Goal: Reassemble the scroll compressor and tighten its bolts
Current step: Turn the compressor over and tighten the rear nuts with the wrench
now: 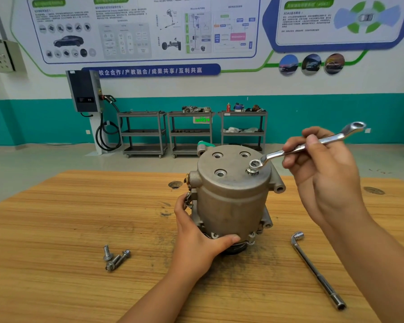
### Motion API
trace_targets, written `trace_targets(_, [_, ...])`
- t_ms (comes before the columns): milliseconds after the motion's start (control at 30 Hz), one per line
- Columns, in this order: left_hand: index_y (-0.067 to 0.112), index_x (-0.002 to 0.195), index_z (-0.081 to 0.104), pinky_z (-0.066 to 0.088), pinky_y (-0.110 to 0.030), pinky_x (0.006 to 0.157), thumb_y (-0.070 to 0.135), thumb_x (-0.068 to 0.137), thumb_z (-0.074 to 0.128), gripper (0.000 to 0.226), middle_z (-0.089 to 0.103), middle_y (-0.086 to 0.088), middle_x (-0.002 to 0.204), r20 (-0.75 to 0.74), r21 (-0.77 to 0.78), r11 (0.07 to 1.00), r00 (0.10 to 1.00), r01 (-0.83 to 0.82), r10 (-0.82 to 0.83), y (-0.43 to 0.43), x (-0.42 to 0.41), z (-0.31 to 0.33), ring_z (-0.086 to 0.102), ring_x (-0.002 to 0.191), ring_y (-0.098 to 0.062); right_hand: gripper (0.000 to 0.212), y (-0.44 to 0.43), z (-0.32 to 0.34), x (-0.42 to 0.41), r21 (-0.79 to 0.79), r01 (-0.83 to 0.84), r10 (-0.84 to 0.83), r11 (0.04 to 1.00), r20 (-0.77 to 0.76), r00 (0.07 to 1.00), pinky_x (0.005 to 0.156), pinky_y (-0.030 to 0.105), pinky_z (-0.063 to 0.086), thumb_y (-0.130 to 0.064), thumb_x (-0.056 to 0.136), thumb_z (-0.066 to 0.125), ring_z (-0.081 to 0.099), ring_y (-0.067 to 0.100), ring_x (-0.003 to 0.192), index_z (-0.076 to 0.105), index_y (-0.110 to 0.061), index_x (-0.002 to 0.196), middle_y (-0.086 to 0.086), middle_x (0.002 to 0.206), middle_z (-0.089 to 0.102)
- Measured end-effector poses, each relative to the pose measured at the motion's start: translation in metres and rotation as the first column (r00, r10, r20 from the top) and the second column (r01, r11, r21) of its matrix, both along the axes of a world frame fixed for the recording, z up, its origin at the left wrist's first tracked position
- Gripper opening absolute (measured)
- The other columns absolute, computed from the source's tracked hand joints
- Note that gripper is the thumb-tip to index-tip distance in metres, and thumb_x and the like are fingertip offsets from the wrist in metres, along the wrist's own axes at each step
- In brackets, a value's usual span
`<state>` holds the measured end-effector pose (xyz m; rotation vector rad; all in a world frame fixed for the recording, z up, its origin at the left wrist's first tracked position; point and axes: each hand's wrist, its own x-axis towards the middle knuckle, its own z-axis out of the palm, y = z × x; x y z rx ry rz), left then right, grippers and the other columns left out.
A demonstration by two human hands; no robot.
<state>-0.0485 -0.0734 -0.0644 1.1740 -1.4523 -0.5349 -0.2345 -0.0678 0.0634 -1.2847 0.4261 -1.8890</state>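
Scroll compressor (231, 201): dull cast-metal cylinder | ring spanner (274, 155): polished steel, cranked

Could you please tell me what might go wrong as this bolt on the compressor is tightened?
The ring spanner looks tilted on the bolt, so it may slip and round the head. Three cover holes are empty; tightening this one fully could seat the cover unevenly. Only the left hand steadies the upright compressor, which might tip under the pull.

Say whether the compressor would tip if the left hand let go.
Likely heavy: the scroll compressor looks like thick cast metal. It stands on end, so the ring spanner pulling at its top bolt could twist or tip it; the left hand braces its base.
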Motion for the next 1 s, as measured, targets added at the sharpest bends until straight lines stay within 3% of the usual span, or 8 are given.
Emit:
trace_targets(100, [0.076,0.107,-0.005,0.025,-0.019,0.098,0.046,0.048,0.091,0.116,0.021,0.022,0.137,-0.001,0.008,1.0,1.0,-0.002,0.002,0.001,0.0,0.001,0.031,0.124,0.0,0.02,-0.004,-0.003,0.0,0.049,-0.073,0.071,0.996,0.037,0.997,0.059,0.021,0.05,-0.005,0.102,0.03,0.054,0.013,0.056,0.046,-0.012,0.092,0.002,0.068,0.066])
trace_targets(300, [0.07,0.109,-0.009,0.023,-0.017,0.099,0.041,0.051,0.092,0.12,0.018,0.02,0.139,0.005,0.009,1.0,1.0,-0.012,0.012,0.001,0.0,0.0,0.028,0.124,0.001,0.018,-0.011,-0.006,-0.002,0.144,-0.153,0.143,0.978,0.078,0.987,0.061,0.021,0.053,-0.008,0.102,0.032,0.061,0.011,0.058,0.047,-0.011,0.094,0.001,0.069,0.068])
trace_targets(500, [0.079,0.104,-0.009,0.024,-0.019,0.1,0.042,0.051,0.092,0.12,0.018,0.021,0.138,0.004,0.002,1.0,1.0,-0.013,0.013,0.001,0.0,0.0,0.029,0.124,0.0,0.025,-0.008,-0.022,0.007,0.019,-0.118,0.111,0.993,0.22,0.969,0.056,0.021,0.048,-0.003,0.095,0.033,0.059,0.015,0.058,0.051,-0.012,0.079,0.003,0.065,0.065])
trace_targets(633, [0.074,0.107,-0.011,0.023,-0.018,0.1,0.043,0.051,0.092,0.121,0.016,0.021,0.138,0.013,0.008,1.0,1.0,-0.014,0.014,0.0,0.0,-0.001,0.025,0.123,0.003,0.036,0.0,-0.024,0.011,-0.087,0.006,0.002,0.996,0.088,0.996,0.054,0.02,0.045,-0.013,0.082,0.039,0.055,0.018,0.051,0.057,-0.022,0.053,0.001,0.059,0.063])
trace_targets(733, [0.065,0.121,-0.005,0.023,-0.02,0.102,0.043,0.051,0.092,0.122,0.017,0.019,0.141,0.006,0.013,1.0,1.0,-0.014,0.014,0.0,0.0,-0.002,0.026,0.127,-0.001,0.03,0.006,-0.03,0.015,-0.225,0.121,-0.139,0.967,-0.064,0.988,0.056,0.027,0.045,-0.014,0.08,0.045,0.055,0.019,0.055,0.061,-0.026,0.057,-0.003,0.063,0.062])
trace_targets(833, [0.072,0.114,-0.003,0.024,-0.022,0.101,0.042,0.051,0.093,0.118,0.02,0.016,0.141,0.0,0.007,1.0,1.0,-0.013,0.013,0.002,0.0,-0.001,0.028,0.129,-0.004,0.018,0.012,-0.035,0.021,-0.467,0.266,-0.407,0.843,-0.232,0.883,0.062,0.033,0.045,-0.014,0.08,0.049,0.057,0.02,0.067,0.061,-0.017,0.066,-0.001,0.069,0.06])
trace_targets(933, [0.078,0.108,-0.005,0.028,-0.024,0.104,0.041,0.049,0.094,0.121,0.025,0.011,0.145,-0.009,0.002,1.0,1.0,-0.016,0.016,0.002,0.001,0.0,0.033,0.131,-0.007,0.015,0.017,-0.036,0.031,-0.661,0.324,-0.651,0.677,-0.332,0.682,0.069,0.015,0.044,-0.01,0.082,0.056,0.056,0.01,0.076,0.062,-0.001,0.071,0.007,0.076,0.06])
trace_targets(1000, [0.077,0.11,-0.004,0.034,-0.03,0.108,0.048,0.046,0.093,0.12,0.028,0.009,0.147,-0.027,0.006,1.0,1.0,0.004,-0.004,0.003,0.0,0.001,0.038,0.132,-0.01,0.016,0.02,-0.037,0.037,-0.72,0.311,-0.718,0.62,-0.361,0.595,0.072,0.013,0.045,-0.012,0.082,0.062,0.055,0.011,0.079,0.065,0.004,0.077,0.012,0.081,0.061])
